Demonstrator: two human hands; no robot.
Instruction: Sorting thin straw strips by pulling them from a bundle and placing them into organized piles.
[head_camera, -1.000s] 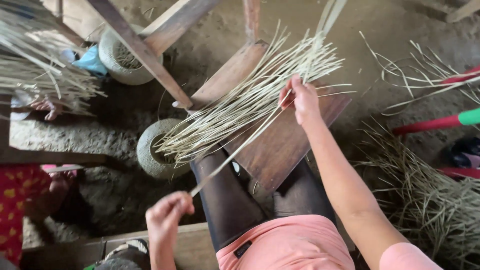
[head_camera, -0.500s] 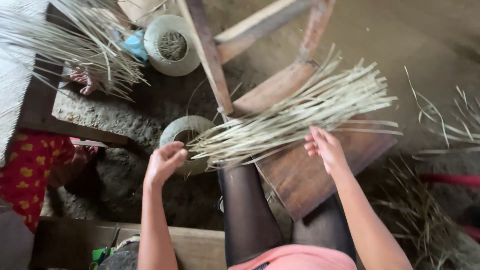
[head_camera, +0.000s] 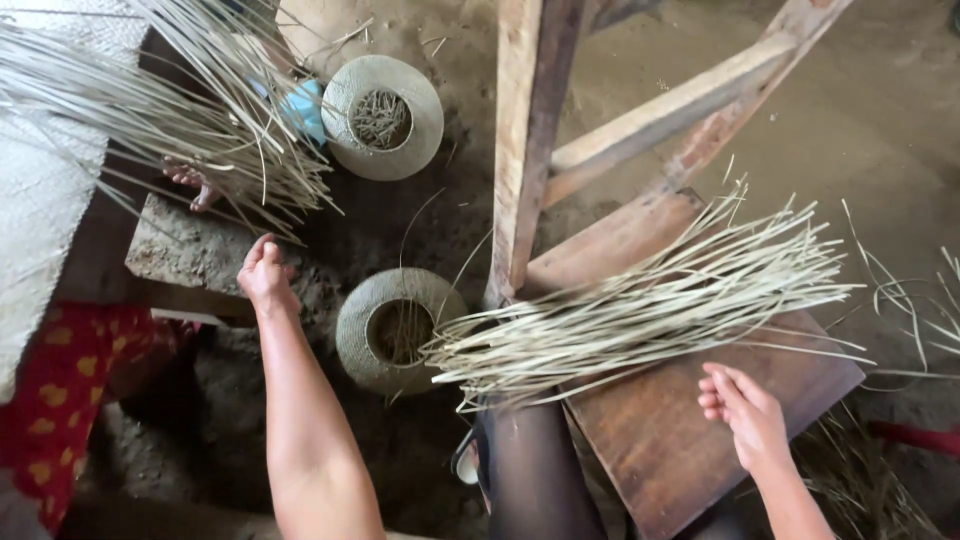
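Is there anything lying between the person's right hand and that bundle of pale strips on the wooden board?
Nothing visible. The right hand hovers over bare board, just below the bundle of strips, with only open wood between them.

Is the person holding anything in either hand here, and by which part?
Nothing is held. The right hand hovers open beside the bundle of pale strips; the left hand reaches out, fingers curled, gripping nothing visible.

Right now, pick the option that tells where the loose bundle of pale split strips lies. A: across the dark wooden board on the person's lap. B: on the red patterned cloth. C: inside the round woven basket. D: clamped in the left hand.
A: the bundle of strips lies fanned across the wooden board, beside the right hand, while the left hand is stretched out away from it, empty.
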